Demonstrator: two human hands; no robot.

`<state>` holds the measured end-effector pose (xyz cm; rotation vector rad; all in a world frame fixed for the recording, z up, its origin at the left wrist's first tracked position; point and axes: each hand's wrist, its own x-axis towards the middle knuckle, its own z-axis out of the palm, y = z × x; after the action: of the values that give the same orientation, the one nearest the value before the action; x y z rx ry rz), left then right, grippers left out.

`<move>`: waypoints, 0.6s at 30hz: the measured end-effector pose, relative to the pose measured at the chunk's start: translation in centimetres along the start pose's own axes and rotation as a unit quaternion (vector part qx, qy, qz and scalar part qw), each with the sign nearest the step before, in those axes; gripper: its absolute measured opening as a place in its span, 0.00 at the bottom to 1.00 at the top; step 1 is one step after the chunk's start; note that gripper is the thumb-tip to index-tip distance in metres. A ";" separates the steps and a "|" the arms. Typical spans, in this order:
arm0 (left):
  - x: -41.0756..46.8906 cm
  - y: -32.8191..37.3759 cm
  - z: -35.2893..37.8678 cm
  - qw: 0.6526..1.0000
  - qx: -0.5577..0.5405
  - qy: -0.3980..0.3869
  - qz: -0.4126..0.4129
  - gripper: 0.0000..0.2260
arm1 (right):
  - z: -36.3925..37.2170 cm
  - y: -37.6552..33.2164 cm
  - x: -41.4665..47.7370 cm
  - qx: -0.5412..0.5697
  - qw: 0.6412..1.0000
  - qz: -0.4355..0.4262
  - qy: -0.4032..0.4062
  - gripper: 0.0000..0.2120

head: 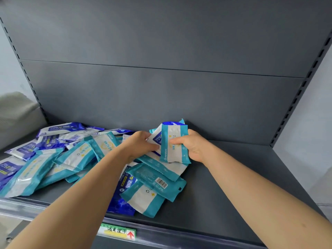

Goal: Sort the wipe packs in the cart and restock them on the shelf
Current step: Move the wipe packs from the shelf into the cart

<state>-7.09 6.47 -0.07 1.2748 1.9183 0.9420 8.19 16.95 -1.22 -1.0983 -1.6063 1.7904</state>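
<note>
Our right hand [195, 147] grips a teal wipe pack [175, 146] stood on end, thumb across its face, apparently to start an upright row near the back panel [161, 96]. Our left hand [139, 144] pinches a blue pack [157, 139] just behind it, likely to separate the colours. The mixed heap [75, 157] sprawls leftward on the shelf [233, 177]; the cart is out of view.

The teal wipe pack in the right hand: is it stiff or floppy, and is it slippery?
The teal wipe pack probably bends a little, being a soft film pouch, yet it stands upright in the right hand without drooping. Its glossy film looks slippery, so a loose grip might slide. It seems light: one hand holds it.
</note>
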 end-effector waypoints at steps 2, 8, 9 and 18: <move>-0.5 0.3 0.2 1.000 0.006 -0.020 0.021 0.04 | -0.7 0.2 -0.5 -0.010 1.000 -0.002 0.008 0.12; -3.0 0.5 -1.4 0.966 0.199 -0.163 0.006 0.42 | -3.1 0.8 -2.1 0.004 0.999 0.006 0.045 0.15; -3.3 0.3 -1.3 0.955 0.245 -0.165 -0.004 0.46 | -3.4 0.9 -2.5 0.011 0.999 0.007 0.053 0.14; -5.4 1.0 0.5 0.952 0.290 -0.092 -0.029 0.32 | -5.6 1.6 -5.7 0.008 0.993 0.022 0.117 0.15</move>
<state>-4.48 1.82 1.21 1.5489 2.1439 0.2060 16.12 15.33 -1.31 -1.2918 -1.4381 1.6297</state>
